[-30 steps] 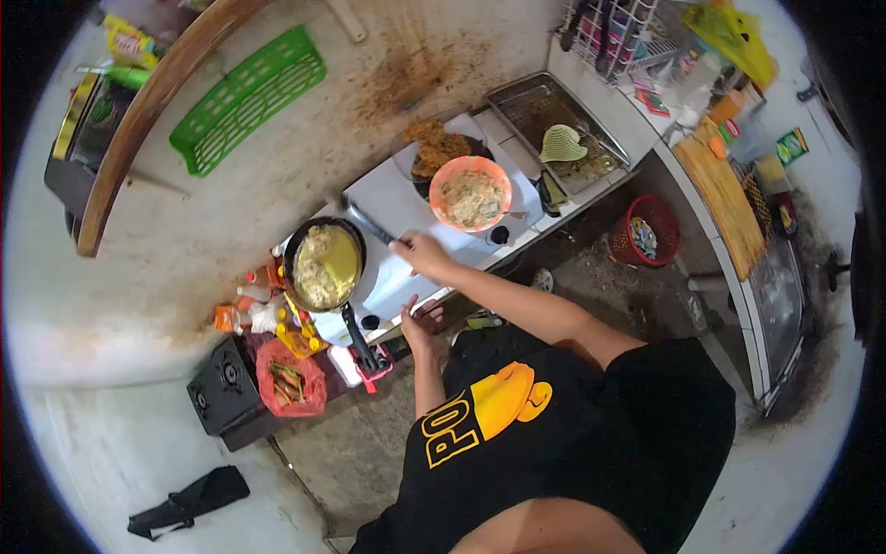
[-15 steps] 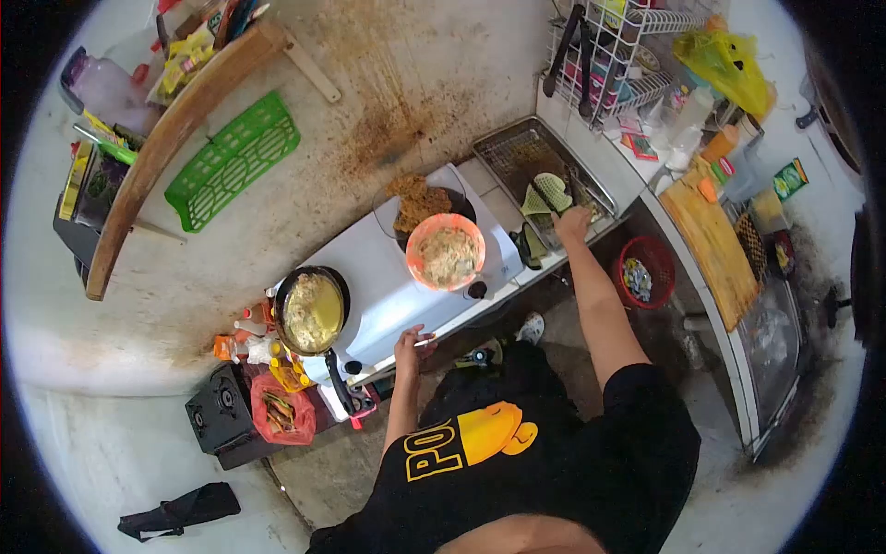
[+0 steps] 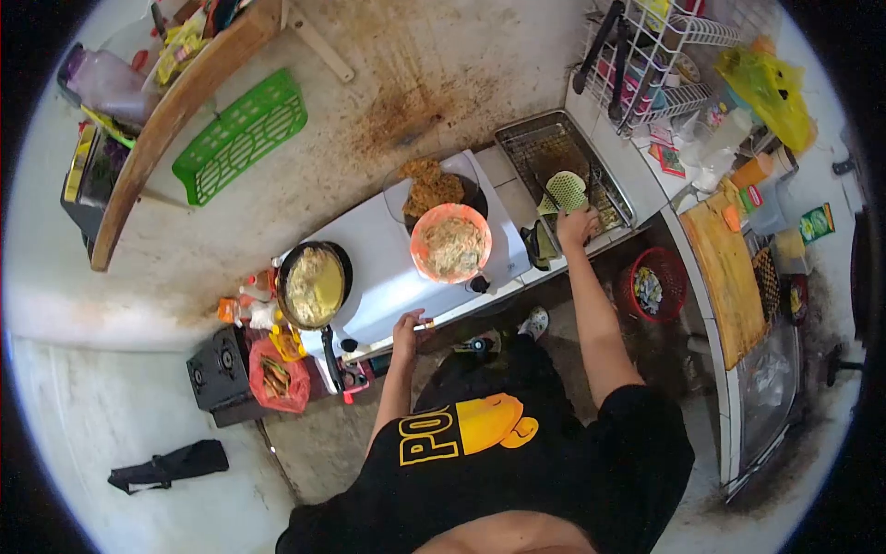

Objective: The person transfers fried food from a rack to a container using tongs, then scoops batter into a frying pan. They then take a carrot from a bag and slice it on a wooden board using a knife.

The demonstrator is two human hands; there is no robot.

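My right hand (image 3: 578, 227) is closed at the near end of a pale-green slotted spatula (image 3: 565, 190), over a metal tray (image 3: 517, 138) with a wire rack. Dark rods like tongs lie beside the spatula. At the stove's front edge, my left hand (image 3: 406, 332) pinches a short white stick like a cigarette (image 3: 425, 324). To its left, a frying pan (image 3: 344, 277) with pale food in yellow oil sits on the stove (image 3: 378, 254). An orange-rimmed bowl (image 3: 417, 249) of battered food stands near a glass lid and browned fried food (image 3: 432, 189).
A red basket (image 3: 678, 286) stands on the floor at the right, below a counter with a wooden board (image 3: 720, 277). The pan handle (image 3: 332, 360) juts over the stove's front edge. A black burner (image 3: 217, 374) and red bag (image 3: 300, 397) sit lower left.
The camera view has shifted slightly. My right hand has drawn the spatula a little and its fingers now curl over the near end. My left hand stays by the stove edge.
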